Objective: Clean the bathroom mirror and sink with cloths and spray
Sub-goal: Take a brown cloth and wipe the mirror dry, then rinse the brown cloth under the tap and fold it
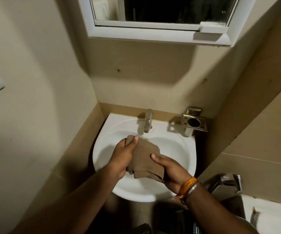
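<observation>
I have the brown cloth (145, 159) bunched over the white sink (185, 149) basin, just below the faucet (147, 121). Its long axis runs from upper left to lower right between my hands. My left hand (125, 157) pinches the upper end, thumb on top; my right hand (171, 169) grips the lower end, likely ready to wring.

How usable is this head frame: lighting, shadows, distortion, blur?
Head view: dim warm light; the mirror reflects mostly black; its cabinet casts a hard shadow on the wall; wide-angle bending at the edges; both hands and the brown cloth over the sink are fairly sharp.
</observation>
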